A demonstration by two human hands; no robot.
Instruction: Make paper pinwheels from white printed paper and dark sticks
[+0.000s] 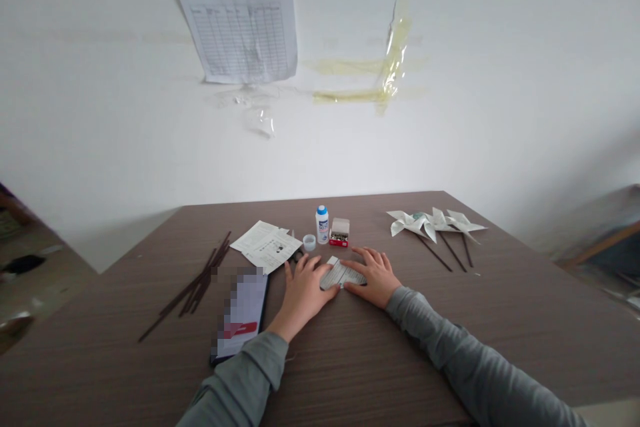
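Observation:
My left hand (303, 290) and my right hand (373, 275) lie flat on a small folded piece of printed paper (340, 273) on the brown table (350, 347). The fingers of both hands are spread and press the paper down from either side. Just beyond the hands stand a white glue bottle with a blue cap (322, 224), its loose clear cap (309, 242) and a small red-and-white box (339, 232).
Three finished paper pinwheels on dark sticks (437, 225) lie at the back right. A bundle of dark sticks (195, 283) lies at the left, next to printed sheets (267, 245) and a dark booklet (240, 317). A printed table sheet (243, 33) hangs on the wall.

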